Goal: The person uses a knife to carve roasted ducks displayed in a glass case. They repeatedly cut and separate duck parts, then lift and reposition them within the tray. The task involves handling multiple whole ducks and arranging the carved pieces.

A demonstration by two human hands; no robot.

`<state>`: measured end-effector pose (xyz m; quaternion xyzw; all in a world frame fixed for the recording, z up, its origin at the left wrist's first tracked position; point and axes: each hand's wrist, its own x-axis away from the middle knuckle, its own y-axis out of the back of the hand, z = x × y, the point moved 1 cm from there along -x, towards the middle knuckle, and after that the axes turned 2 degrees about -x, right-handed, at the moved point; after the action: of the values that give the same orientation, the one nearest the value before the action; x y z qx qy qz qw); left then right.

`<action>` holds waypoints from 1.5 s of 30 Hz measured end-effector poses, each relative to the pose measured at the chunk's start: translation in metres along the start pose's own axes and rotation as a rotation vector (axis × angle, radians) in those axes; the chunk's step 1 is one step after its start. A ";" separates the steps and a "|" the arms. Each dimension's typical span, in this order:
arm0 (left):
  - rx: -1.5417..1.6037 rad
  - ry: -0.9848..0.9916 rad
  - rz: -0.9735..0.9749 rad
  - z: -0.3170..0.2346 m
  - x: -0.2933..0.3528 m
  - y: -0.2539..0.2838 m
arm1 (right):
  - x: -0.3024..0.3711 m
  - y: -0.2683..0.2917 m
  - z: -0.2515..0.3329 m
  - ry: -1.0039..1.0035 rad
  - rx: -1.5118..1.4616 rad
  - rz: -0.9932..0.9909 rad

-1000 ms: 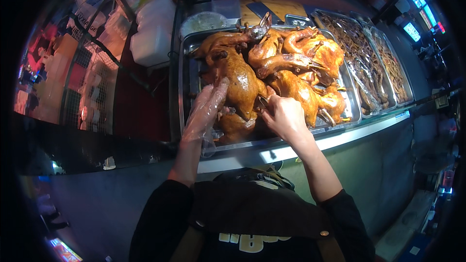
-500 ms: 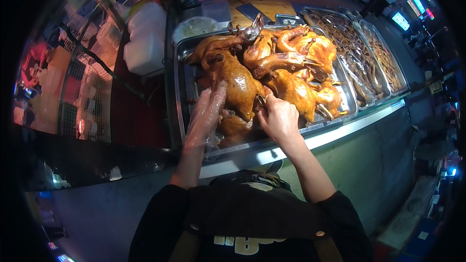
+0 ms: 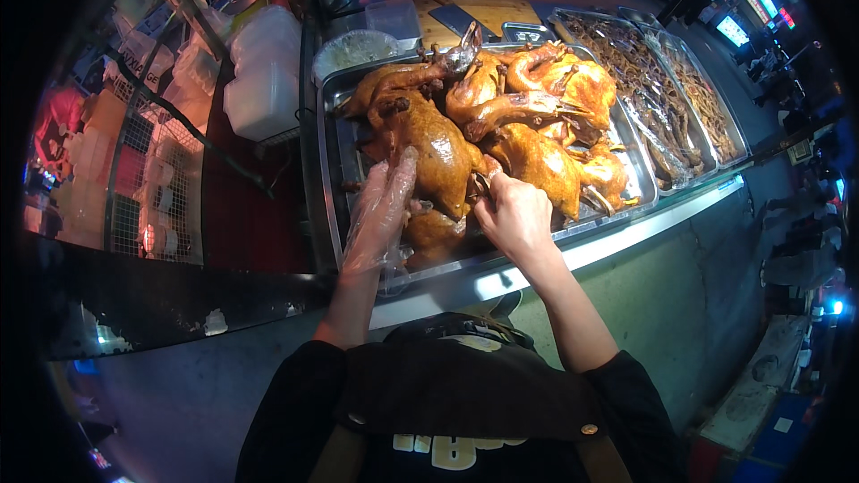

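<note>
A glossy brown roast duck (image 3: 434, 148) lies at the front left of a pile of roast poultry in a metal tray (image 3: 327, 188). My left hand (image 3: 380, 210), in a clear plastic glove, grips this duck's near left side, its thumb against the skin. At the duck's near right end is my bare right hand (image 3: 517, 215), its fingers closed round a small dark metal tool (image 3: 481, 184). Most of that tool is hidden by the fingers and the bird, so its exact kind does not show. Another browned bird (image 3: 537, 165) lies just beyond my right hand.
Right of the poultry, two trays (image 3: 649, 98) hold dark strip-like food, partly under clear film. Behind are a cleaver (image 3: 456, 20) on a wooden board (image 3: 501, 13) and a clear tub (image 3: 394, 20). White foam boxes (image 3: 264, 94) stand left. The counter's pale edge (image 3: 644, 215) runs in front.
The whole view has shifted slightly. Both hands keep their places on the duck, and I see no clear movement of the bird or the tool.
</note>
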<state>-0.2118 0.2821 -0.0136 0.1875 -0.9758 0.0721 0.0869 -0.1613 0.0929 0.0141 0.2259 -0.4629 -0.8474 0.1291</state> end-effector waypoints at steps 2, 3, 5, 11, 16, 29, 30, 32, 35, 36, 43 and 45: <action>0.010 -0.003 0.019 -0.003 0.000 -0.001 | 0.000 -0.001 -0.001 -0.008 0.006 0.005; 0.008 -0.003 0.008 -0.001 0.000 0.000 | -0.001 0.000 0.001 -0.013 0.017 0.021; 0.004 -0.004 -0.013 0.005 -0.002 0.002 | -0.002 0.003 0.007 -0.025 0.037 0.054; -0.027 -0.015 0.046 0.002 -0.002 0.003 | -0.004 -0.001 0.005 -0.065 0.027 0.060; 0.014 0.013 0.010 0.002 0.000 -0.001 | -0.004 -0.001 0.006 -0.055 0.022 0.041; 0.038 -0.016 0.014 0.011 -0.004 0.002 | 0.000 0.010 0.001 0.043 0.015 0.072; 0.025 -0.015 0.000 0.009 -0.003 0.001 | 0.000 0.009 0.001 0.015 -0.001 0.070; 0.000 -0.015 -0.027 0.006 -0.002 0.000 | -0.002 0.007 -0.002 -0.043 -0.033 0.065; 0.021 -0.019 -0.004 0.008 -0.003 0.002 | -0.003 0.008 0.000 -0.051 -0.016 0.064; 0.019 -0.024 0.002 0.007 -0.003 0.001 | -0.003 0.008 0.000 -0.050 -0.017 0.064; 0.009 -0.005 -0.006 0.006 -0.002 0.001 | 0.002 0.012 0.002 -0.079 -0.052 0.042; 0.008 0.000 -0.019 0.005 -0.002 -0.001 | 0.002 0.011 0.000 -0.102 -0.076 0.041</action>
<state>-0.2105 0.2815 -0.0185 0.1973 -0.9736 0.0753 0.0869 -0.1633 0.0863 0.0228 0.1679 -0.4408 -0.8719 0.1311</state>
